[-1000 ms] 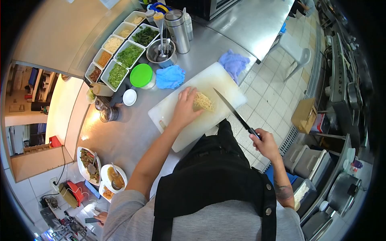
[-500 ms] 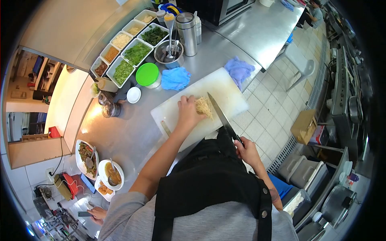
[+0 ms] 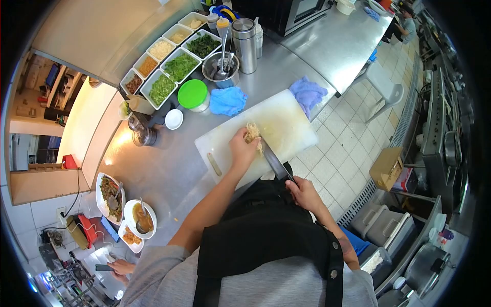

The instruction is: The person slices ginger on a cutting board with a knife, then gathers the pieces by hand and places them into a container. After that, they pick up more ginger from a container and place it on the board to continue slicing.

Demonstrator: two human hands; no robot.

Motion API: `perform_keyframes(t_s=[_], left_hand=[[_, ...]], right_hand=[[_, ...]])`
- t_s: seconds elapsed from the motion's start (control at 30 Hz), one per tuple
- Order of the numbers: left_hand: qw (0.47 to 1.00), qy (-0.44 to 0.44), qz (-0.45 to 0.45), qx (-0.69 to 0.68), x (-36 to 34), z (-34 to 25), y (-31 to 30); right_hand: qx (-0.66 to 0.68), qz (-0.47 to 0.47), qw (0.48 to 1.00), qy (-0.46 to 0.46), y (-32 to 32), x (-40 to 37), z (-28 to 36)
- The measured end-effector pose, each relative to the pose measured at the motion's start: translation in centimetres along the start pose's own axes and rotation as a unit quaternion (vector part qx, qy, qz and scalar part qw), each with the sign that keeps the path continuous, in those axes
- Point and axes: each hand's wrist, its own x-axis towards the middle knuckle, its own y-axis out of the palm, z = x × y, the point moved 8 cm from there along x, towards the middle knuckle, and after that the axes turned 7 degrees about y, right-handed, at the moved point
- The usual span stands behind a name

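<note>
A white cutting board (image 3: 296, 128) lies on the steel counter in front of me. My left hand (image 3: 244, 149) is closed around a bunch of pale, thin vegetable shreds (image 3: 252, 133), which stick out past the fingertips, some hanging down. In my right hand (image 3: 305, 194) is the dark handle of a kitchen knife (image 3: 275, 161). Its blade points away from me and to the left, with the tip close beside the shreds. A long pale strip (image 3: 214, 164) lies on the left part of the board.
Blue cloth (image 3: 228, 101), purple cloth (image 3: 308, 95) and a green-lidded tub (image 3: 193, 94) surround the board. Beyond stand trays of chopped greens (image 3: 180, 66) and a steel pot (image 3: 220, 69). Food bowls (image 3: 141, 219) sit at left. Another person's hands (image 3: 121, 268) hold a dark object at lower left.
My left hand has turned and drawn the shreds up into its fingers. The knife has come left and nearer me, its tip now by the shreds. The whole view has shifted slightly.
</note>
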Motion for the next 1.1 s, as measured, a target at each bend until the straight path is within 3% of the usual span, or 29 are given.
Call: perform_keyframes(t_s=[0.07,0.3,0.47,0.6,0.73,0.87,0.97,1.1], left_hand=[[1.000,-0.012,-0.014,-0.011,-0.1,-1.2,-0.7],[0.996,0.067,-0.046,-0.030,3.5,-8.6,-3.3],[0.990,0.106,-0.085,-0.030,9.3,-14.3,-7.9],[0.979,0.149,-0.140,-0.008,15.9,-14.7,-11.6],[0.975,0.136,-0.174,0.033,25.7,-12.9,-16.4],[0.974,0.098,-0.172,-0.108,37.4,-5.7,-18.9],[0.983,0.065,-0.169,-0.009,41.5,-4.8,-20.5],[0.958,-0.040,-0.265,0.096,47.5,3.3,-22.0]], right_hand=[[-0.004,-0.007,1.000,0.003,-0.3,-1.1,1.1],[-0.024,-0.072,0.995,-0.057,-2.8,-2.7,7.3],[-0.052,-0.083,0.985,-0.144,-4.9,0.1,14.9],[-0.065,-0.085,0.971,-0.215,-5.3,4.5,21.6],[-0.079,-0.070,0.953,-0.283,-4.7,11.9,30.5],[-0.131,-0.155,0.900,-0.386,-3.6,17.8,37.8],[-0.148,-0.159,0.897,-0.386,-2.6,21.0,41.1],[-0.134,-0.144,0.910,-0.364,-2.0,21.1,41.6]])
